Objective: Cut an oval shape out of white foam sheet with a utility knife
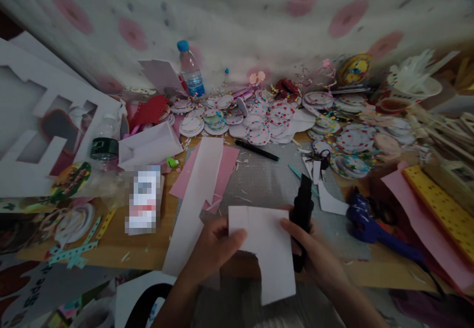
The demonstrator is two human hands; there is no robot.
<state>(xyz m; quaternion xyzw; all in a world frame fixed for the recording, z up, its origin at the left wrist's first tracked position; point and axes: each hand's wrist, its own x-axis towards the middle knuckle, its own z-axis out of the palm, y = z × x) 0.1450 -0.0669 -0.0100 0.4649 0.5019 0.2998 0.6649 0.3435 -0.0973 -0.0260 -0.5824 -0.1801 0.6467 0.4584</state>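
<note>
A white cut piece of card (272, 249) is held between my two hands above the table's front edge. My left hand (218, 244) pinches its left side, thumb on top. On the right side, the thumb of my right hand (309, 244) presses the card, while a black tool (302, 200), perhaps a stapler or cutter, is held upright in the same hand. Behind lie a long white strip (203, 175) and pink paper (227, 165) on a grey mat (255, 180). A black pen (256, 150) rests at the back of the mat.
Piles of decorated white discs (259, 121) line the back, near a water bottle (191, 71). A blue glue gun (374, 227) and yellow dotted box (440, 204) are right. A phone-like object (144, 200) lies left, beside a green-labelled bottle (104, 148).
</note>
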